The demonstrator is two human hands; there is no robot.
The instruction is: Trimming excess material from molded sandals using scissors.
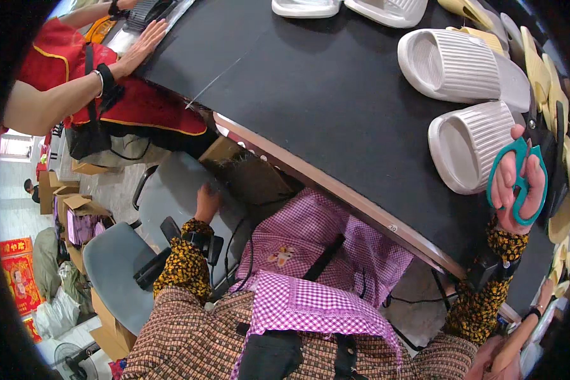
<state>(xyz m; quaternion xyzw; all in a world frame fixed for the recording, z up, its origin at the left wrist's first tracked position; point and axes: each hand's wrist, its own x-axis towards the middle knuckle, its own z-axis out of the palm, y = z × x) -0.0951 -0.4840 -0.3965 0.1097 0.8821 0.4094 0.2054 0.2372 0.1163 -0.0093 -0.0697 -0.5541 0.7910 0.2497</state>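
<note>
My right hand (pixel 513 187), at the right of the black table (pixel 310 101), is closed round scissors with teal handles (pixel 521 201). Their dark blades point away from me, up past the slippers. Just left of that hand lies a white ribbed slide slipper (pixel 472 144), with a second white slide slipper (pixel 451 65) beyond it. Off the table at the left, my left hand (pixel 207 202) is over the grey chair (pixel 174 187). Its fingers are turned away and hard to make out, and I see nothing held in it.
Another pair of white slippers (pixel 389 9) lies at the far edge. Beige slippers (pixel 538 73) crowd the right side. Across the corner, a co-worker's hand (pixel 147 45) rests near the table edge; another person's arm (pixel 519 339) shows at lower right. Cardboard boxes (pixel 82 206) stand at left.
</note>
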